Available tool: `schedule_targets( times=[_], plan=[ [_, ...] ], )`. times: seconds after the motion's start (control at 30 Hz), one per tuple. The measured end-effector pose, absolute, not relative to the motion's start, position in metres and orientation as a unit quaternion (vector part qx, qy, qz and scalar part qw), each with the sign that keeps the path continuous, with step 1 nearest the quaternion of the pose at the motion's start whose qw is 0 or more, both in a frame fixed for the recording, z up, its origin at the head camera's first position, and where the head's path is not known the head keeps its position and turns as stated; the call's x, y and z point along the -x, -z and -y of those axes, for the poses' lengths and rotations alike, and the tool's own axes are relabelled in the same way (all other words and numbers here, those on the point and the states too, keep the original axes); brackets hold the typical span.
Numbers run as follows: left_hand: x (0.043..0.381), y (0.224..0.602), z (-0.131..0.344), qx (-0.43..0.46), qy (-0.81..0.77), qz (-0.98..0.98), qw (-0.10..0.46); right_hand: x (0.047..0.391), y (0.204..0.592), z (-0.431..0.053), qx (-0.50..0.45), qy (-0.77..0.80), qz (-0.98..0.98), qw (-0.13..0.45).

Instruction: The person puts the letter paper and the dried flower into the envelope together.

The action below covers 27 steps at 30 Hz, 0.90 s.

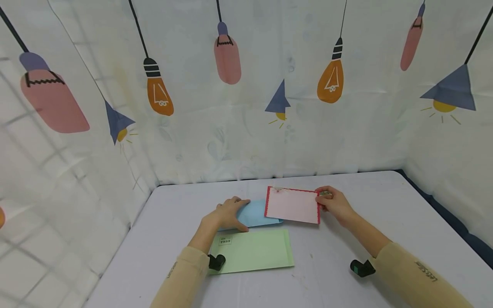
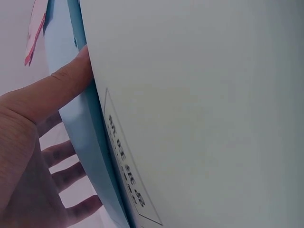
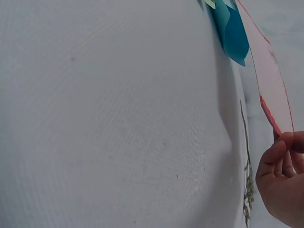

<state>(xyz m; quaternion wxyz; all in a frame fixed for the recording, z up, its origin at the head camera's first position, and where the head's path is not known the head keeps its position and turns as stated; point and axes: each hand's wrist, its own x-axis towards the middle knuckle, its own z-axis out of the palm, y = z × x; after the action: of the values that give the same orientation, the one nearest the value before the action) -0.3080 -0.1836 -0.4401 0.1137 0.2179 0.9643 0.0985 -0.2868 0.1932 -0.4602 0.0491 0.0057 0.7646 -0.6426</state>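
My left hand [image 1: 232, 213] spans the left part of a light blue envelope [image 1: 254, 214], thumb at the near edge and fingers toward the far edge. In the left wrist view the thumb is right beside the border between the blue and green envelopes. The right hand [image 1: 334, 206] pinches the right edge of a pale pink card [image 1: 292, 205] with a red border. This card is raised at a tilt and overlaps the right end of the blue envelope. A loose teal-blue end of the envelope [image 3: 236, 38] curls up near the card in the right wrist view.
A light green envelope [image 1: 254, 252] with a small printed box lies nearer me, its far edge close to the blue one. Beyond the right hand lies a thin green sprig [image 3: 249, 190]. The white table [image 1: 323, 273] meets patterned cloth walls [image 1: 246, 145] at back and sides.
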Motion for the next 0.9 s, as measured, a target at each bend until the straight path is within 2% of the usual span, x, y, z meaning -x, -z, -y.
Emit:
schedule_targets(
  times=[0.63,0.9],
  plan=[
    [0.304,0.435,0.183,-0.224,-0.109,-0.962,0.112,0.284,0.458,-0.223,-0.040,0.637,-0.769,0.024],
    [0.304,0.436,0.183,-0.222,-0.108,-0.962,0.113,0.287,0.463,-0.227,-0.041,0.615,-0.785,0.064]
  ],
)
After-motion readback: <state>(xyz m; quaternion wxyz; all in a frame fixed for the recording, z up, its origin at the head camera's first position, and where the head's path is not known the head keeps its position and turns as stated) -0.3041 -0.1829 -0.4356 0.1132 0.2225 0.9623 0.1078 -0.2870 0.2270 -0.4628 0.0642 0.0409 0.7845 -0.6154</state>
